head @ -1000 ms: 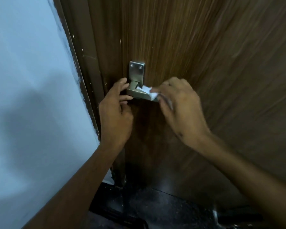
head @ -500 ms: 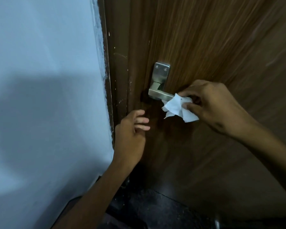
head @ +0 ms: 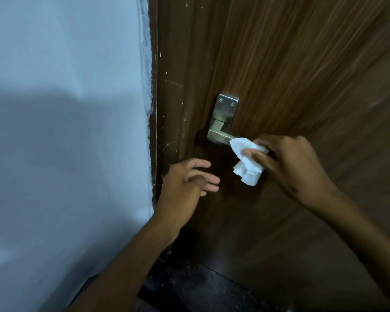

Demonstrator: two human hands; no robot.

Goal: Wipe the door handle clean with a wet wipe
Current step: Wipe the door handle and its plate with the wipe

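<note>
A silver metal door handle (head: pixel 218 135) with a rectangular screw plate above it sits on a brown wooden door (head: pixel 302 75). My right hand (head: pixel 293 167) is closed around the lever's right part, pinching a crumpled white wet wipe (head: pixel 245 163) against it; the wipe hangs down below the lever. The lever's outer end is hidden by the wipe and my fingers. My left hand (head: pixel 185 185) hovers below and left of the handle, fingers spread, holding nothing.
A pale blue wall (head: pixel 65 131) fills the left side, meeting the dark brown door frame (head: pixel 167 86), which is scuffed with white flecks. Dark floor (head: pixel 200 289) shows at the bottom.
My left hand let go of the handle's base and dropped down below it. My right hand slid the wipe outward along the lever, and the wipe now hangs loose.
</note>
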